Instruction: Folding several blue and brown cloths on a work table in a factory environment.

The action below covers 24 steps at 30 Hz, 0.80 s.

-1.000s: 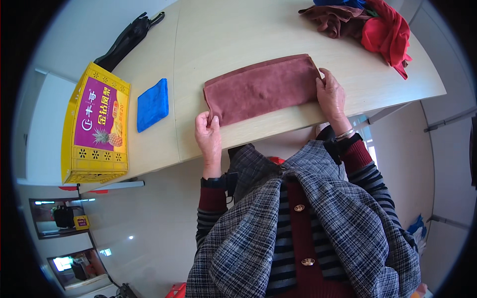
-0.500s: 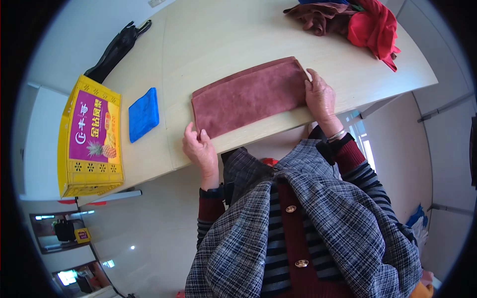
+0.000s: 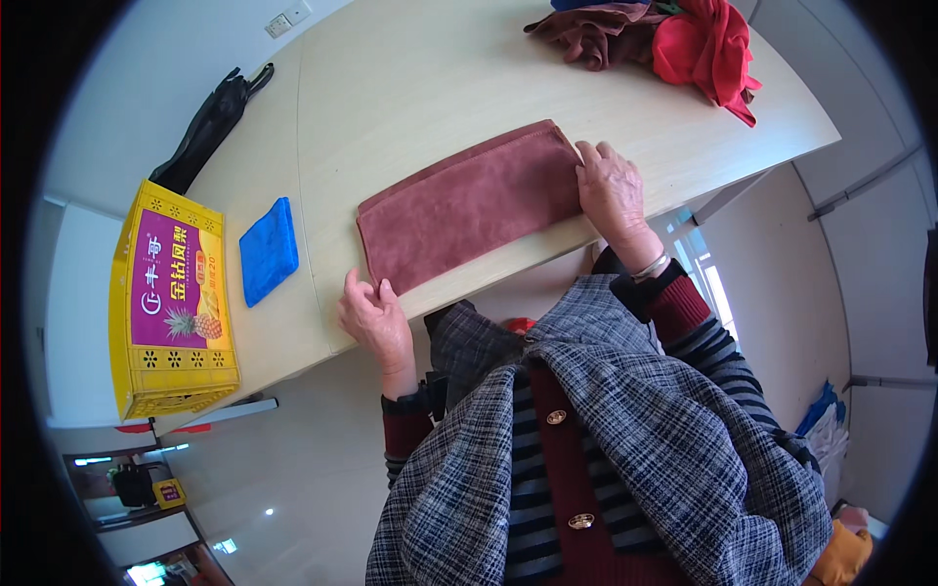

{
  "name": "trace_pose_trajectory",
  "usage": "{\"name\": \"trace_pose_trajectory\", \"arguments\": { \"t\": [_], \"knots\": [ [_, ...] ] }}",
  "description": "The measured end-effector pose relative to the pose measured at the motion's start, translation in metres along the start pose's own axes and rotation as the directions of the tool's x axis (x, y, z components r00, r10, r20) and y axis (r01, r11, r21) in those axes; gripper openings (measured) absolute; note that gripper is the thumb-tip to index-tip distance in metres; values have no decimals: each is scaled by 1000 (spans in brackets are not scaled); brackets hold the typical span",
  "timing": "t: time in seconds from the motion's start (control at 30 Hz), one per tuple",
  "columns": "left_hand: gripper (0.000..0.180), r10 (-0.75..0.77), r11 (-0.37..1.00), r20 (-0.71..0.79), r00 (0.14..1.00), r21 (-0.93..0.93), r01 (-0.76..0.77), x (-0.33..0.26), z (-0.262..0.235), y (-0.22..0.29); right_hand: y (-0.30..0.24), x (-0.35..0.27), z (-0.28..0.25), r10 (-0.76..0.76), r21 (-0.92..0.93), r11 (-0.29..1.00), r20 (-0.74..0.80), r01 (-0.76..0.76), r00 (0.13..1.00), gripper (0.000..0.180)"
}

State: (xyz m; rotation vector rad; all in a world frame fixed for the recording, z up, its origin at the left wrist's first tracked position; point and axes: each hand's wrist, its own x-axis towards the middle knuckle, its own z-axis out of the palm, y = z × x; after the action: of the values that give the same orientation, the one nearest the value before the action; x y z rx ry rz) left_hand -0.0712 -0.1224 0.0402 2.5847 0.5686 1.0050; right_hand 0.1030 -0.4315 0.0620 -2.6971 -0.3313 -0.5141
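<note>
A reddish-brown cloth (image 3: pixel 469 210), folded into a long rectangle with its far layer showing as a narrow strip, lies flat near the table's front edge. At its near left corner is my left hand (image 3: pixel 376 322), its thumb and bent fingers closed on the corner. My right hand (image 3: pixel 614 193) is at the right end, with curled fingers closed on that edge; its thumb is mostly hidden. A smaller folded blue cloth (image 3: pixel 269 252) lies to the left, apart from both hands.
A yellow box (image 3: pixel 181 303) with a purple panel stands at the table's left end. Behind it lies a black folded umbrella (image 3: pixel 210 127). Crumpled red cloth (image 3: pixel 705 54) and brown cloth (image 3: pixel 606 37) are heaped at the far right. The pale table (image 3: pixel 420 88) has a seam left of the folded cloth.
The whole view has shifted slightly, so things appear farther left. Both hands stay at the folded cloth's ends; the right fingers look more curled.
</note>
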Motion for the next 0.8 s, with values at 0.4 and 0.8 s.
{"name": "trace_pose_trajectory", "arguments": {
  "t": [0.4, 0.8],
  "knots": [
    [47, 396, 918, 378, 836, -168, -359, 34, 56, 48, -129, -15, 43, -464, 157, 885, 201, 439, 863, 49],
    [63, 240, 938, 510, 826, 99, -334, 28, 49, 27, -45, -10, 38, -288, -22, 954, 196, 298, 937, 59]
  ]
}}
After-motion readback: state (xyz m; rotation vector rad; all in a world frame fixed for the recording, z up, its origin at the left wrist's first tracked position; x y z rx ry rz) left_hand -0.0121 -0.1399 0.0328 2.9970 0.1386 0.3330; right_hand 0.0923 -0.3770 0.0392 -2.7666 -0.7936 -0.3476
